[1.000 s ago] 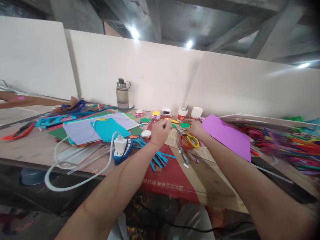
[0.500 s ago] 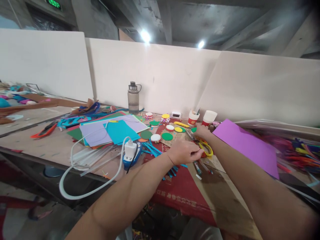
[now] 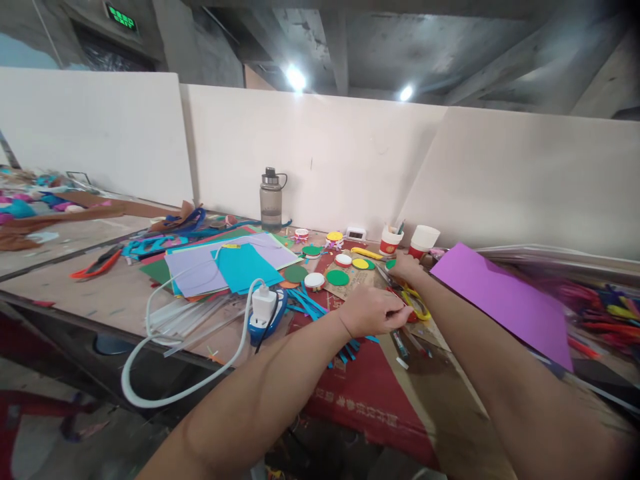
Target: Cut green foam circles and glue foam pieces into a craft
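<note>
Two hands meet at the scissors [image 3: 414, 301]: left hand [image 3: 373, 311] fingers pinching its handle, right hand [image 3: 406, 265] fingers' state untellable, beside paper cups [image 3: 423, 240].

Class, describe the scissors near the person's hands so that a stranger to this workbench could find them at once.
Start at the big purple paper sheet on the right of the workbench. Just left of its near edge, between the left hand and the right hand, lie the scissors. Their yellow and red loop handles set them apart from the flat paper circles and blue strips nearby.
</note>
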A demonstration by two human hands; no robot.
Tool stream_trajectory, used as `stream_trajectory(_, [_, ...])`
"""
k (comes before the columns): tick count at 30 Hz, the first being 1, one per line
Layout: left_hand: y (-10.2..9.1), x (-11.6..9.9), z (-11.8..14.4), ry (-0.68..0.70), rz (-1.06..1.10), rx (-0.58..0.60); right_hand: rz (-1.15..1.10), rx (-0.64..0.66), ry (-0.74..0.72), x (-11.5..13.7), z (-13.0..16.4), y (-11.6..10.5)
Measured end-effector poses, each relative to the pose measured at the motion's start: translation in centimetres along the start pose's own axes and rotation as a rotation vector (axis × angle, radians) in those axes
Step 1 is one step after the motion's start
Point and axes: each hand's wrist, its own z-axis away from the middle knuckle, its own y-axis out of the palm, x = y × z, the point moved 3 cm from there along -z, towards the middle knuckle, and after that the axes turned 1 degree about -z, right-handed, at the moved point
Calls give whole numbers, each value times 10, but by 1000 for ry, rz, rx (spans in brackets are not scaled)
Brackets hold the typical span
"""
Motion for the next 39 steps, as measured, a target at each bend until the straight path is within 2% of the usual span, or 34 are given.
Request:
stream_trajectory(5, [1, 4, 0, -69, 76, -31, -83, -79, 16, -3, 9, -20])
stream_trajectory(8, [-3, 16, 0, -255, 203, -124, -162, -119, -37, -5, 17, -36])
stream_trajectory(10, [-6, 28, 0, -463, 377, -226, -326, -135, -114, -5, 29, -44])
stream_trajectory(13, [-5, 44, 0, -777, 720, -366, -835, -165, -268, -4, 56, -53])
stream_trajectory(15, [1, 48, -1, -939, 992, -370, -1022, -146, -373, -1, 79, -56])
stream_trajectory(17, [6, 46, -2, -1053, 1288, -332, -1080, -127, -434, 2, 101, -58])
stream_trajectory(19, [8, 40, -5, -1077, 1511, -280, -1078, -143, -454, 7, 120, -61])
stream_trajectory(22, [7, 34, -9, -1036, 1681, -230, -1025, -181, -512, 16, 140, -62])
stream_trajectory(25, [9, 36, -9, -1046, 1710, -274, -987, -207, -526, 22, 152, -60])
stream_trajectory(28, [12, 40, -8, -1046, 1684, -286, -1019, -171, -511, 21, 154, -58])
stream_trajectory(30, [13, 41, -8, -1014, 1693, -236, -1124, -91, -492, 16, 152, -57])
stream_trajectory(35, [8, 39, -9, -1001, 1709, -119, -1650, 204, -355, 3, 144, -58])
stream_trajectory(39, [5, 38, -9, -989, 1699, -71, -1807, 329, -274, -3, 142, -63])
